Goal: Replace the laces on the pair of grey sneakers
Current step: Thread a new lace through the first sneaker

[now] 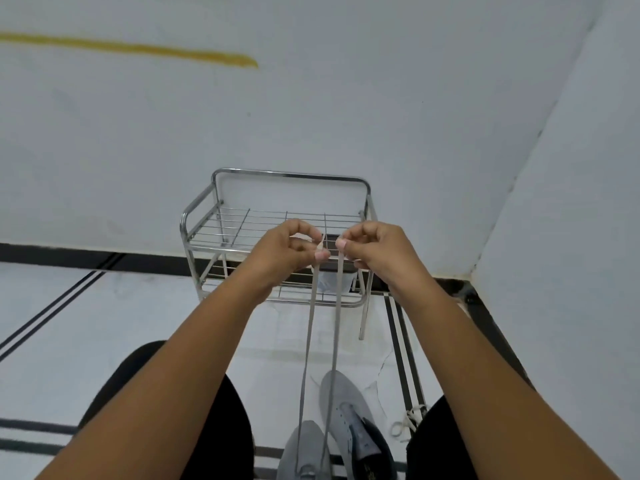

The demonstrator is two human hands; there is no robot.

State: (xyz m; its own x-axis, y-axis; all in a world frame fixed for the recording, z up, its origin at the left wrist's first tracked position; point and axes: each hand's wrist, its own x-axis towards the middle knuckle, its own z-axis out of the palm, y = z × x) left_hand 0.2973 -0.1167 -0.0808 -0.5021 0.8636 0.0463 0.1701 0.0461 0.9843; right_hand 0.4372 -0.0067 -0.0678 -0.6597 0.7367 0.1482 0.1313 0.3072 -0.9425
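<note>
Nowhere does any readable brand or lettering show; a small mark inside the dark lining of the right-hand shoe is too blurred to make out. Along the pale wall at far left runs a smeared yellow streak (138, 50), above a black skirting band and a white tiled floor (104, 306) crossed by thin dark double lines. Against the wall stands a chrome wire two-tier rack (242, 216). In front of it the left hand (287, 252) pinches one end of a flat grey shoelace (306, 358), and the right hand (377, 252) pinches the other end; the fingertips nearly meet. Both strands drop taut to the grey knit sneaker (304, 448) on the floor between the knees. Just right lies the second grey sneaker (341, 403), unlaced, and beyond it a loose whitish lace (408, 422), partly hidden by the knee.
</note>
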